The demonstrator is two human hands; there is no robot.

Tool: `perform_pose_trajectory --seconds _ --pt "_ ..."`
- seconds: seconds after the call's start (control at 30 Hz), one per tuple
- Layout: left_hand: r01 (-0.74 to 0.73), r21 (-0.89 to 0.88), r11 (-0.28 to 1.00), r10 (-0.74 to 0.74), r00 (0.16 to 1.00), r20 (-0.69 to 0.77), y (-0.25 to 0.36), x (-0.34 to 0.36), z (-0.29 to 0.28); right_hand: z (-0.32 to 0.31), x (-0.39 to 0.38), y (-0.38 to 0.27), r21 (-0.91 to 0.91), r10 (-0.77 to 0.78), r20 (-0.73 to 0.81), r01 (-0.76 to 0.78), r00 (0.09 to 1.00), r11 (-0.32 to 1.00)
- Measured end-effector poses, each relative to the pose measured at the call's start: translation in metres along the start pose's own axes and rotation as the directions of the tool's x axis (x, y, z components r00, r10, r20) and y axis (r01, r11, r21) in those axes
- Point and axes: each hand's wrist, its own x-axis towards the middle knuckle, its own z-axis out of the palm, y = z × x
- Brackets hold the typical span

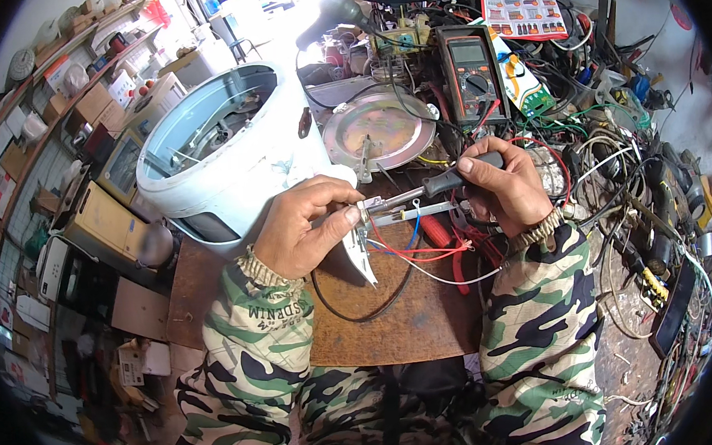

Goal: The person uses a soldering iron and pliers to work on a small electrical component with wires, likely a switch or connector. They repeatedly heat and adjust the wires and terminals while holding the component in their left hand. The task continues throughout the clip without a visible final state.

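Observation:
Between the fingertips and thumb of my left hand (302, 231) is a curved white plastic part (360, 260) with a small metal piece at its top. My right hand (511, 189) grips a screwdriver (445, 184) by its black handle. The shaft points left, and its tip meets the metal piece; the exact contact is too small to make out. Red, white and blue wires (426, 256) trail rightward from the part. Beneath my right hand lie a red-handled tool (435, 231) and red grips, partly hidden.
A pale blue-white round appliance housing (235, 177) stands open-topped at left on the wooden table (398, 336). Behind my hands are a round metal plate (341, 136) and a multimeter (468, 71). Tangled cables (610, 152) and tools crowd the right side. Loaded shelves (71, 103) line the far left.

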Motion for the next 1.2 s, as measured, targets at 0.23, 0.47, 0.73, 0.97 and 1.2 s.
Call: perform_pose_trajectory --seconds 0.23,0.47,0.73,0.97,1.2 --pt "0.013 -0.049 0.999 -0.013 1.000 0.001 -0.012 0.005 0.011 -0.008 -0.003 0.001 -0.017 0.001 -0.022 -0.002 1.000 1.000" --pt "-0.087 0.062 0.994 0.090 0.995 -0.046 -0.009 -0.003 0.001 -0.001 0.001 -0.001 0.017 0.015 0.062 -0.016 0.998 1.000" --pt "-0.074 0.031 0.997 0.077 0.993 -0.093 -0.003 -0.002 0.007 -0.003 0.002 0.002 0.036 -0.022 0.073 0.019 0.997 0.999" --pt "-0.062 0.034 0.997 0.064 0.996 -0.064 -0.009 -0.002 0.005 -0.006 0.001 0.002 0.031 -0.012 0.068 0.010 0.998 0.999" --pt "-0.049 0.023 0.999 0.051 0.995 -0.087 -0.010 -0.002 0.007 -0.005 0.000 0.002 0.035 -0.013 0.057 0.011 0.998 0.999"
